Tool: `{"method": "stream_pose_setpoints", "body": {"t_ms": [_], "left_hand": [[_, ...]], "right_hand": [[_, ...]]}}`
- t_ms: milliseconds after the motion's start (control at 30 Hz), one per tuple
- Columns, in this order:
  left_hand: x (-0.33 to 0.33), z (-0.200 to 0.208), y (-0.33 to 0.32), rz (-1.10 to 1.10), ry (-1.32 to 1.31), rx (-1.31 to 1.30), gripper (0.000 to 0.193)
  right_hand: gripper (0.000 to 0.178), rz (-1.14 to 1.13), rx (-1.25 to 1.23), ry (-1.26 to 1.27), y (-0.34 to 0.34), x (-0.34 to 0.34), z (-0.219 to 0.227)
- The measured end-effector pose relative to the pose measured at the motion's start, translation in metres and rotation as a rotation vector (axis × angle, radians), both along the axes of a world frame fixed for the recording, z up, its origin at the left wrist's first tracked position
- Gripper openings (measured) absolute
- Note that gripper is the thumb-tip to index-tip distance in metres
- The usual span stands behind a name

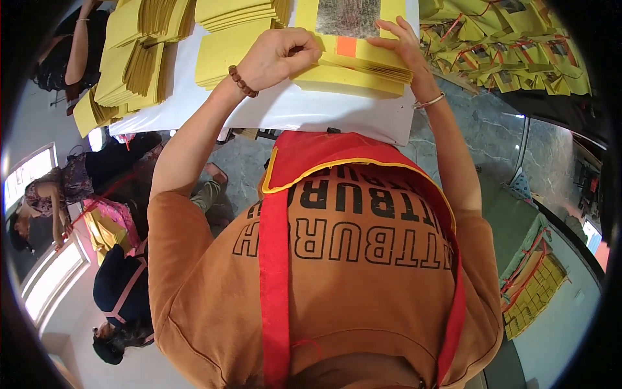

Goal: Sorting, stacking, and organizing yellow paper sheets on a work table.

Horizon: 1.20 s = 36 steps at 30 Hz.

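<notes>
A stack of yellow paper (350,81) lies in front of me on the white-covered table, its layered edges towards me. Its top sheet bears a silver foil patch (346,16) and a small orange rectangle (346,46). My left hand (275,58) is closed at the stack's left edge, thumb and forefinger pressed together; anything between the fingertips is hidden. At the right edge rests my right hand (403,48), fingers apart and the tips on the top sheet beside the foil. Another yellow paper bundle (223,55) lies partly behind my left wrist.
More fanned yellow bundles (133,71) stand on the left of the white table covering (194,97). Yellow paper bundles tied with red string (505,52) are piled at the far right. Other people (120,285) are at the left. A yellow block of bundles (534,295) lies lower right.
</notes>
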<state>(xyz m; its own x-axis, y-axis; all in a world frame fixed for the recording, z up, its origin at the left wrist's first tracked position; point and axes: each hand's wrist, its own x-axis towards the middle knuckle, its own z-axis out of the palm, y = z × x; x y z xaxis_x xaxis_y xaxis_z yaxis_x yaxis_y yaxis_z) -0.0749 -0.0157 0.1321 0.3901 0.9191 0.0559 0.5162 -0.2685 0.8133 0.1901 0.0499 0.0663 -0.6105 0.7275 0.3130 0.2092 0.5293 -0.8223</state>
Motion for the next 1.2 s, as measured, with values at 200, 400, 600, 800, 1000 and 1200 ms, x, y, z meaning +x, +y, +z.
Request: {"method": "stream_pose_setpoints", "body": {"t_ms": [200,400,600,800,1000,1200], "left_hand": [[0.0,-0.001,0.002,0.046,-0.107,-0.139,0.017],[0.001,-0.002,0.001,0.068,-0.142,-0.161,0.02],[-0.001,-0.001,0.005,0.088,-0.16,-0.199,0.021],[-0.006,-0.001,0.009,0.058,-0.119,-0.224,0.022],[-0.017,0.005,0.015,-0.077,-0.102,0.176,0.036],[-0.019,-0.027,0.022,0.006,0.442,0.553,0.056]], "right_hand": [[0.086,0.05,-0.119,0.046,0.001,0.003,0.0],[0.071,0.06,-0.128,0.096,0.003,0.006,-0.001],[0.045,0.103,0.143,-0.032,0.005,0.008,-0.002],[0.043,0.108,-0.047,-0.054,-0.003,0.008,0.014],[0.025,0.086,0.03,-0.011,0.001,0.009,0.005],[0.03,0.083,0.185,-0.097,0.004,0.009,0.009]]}}
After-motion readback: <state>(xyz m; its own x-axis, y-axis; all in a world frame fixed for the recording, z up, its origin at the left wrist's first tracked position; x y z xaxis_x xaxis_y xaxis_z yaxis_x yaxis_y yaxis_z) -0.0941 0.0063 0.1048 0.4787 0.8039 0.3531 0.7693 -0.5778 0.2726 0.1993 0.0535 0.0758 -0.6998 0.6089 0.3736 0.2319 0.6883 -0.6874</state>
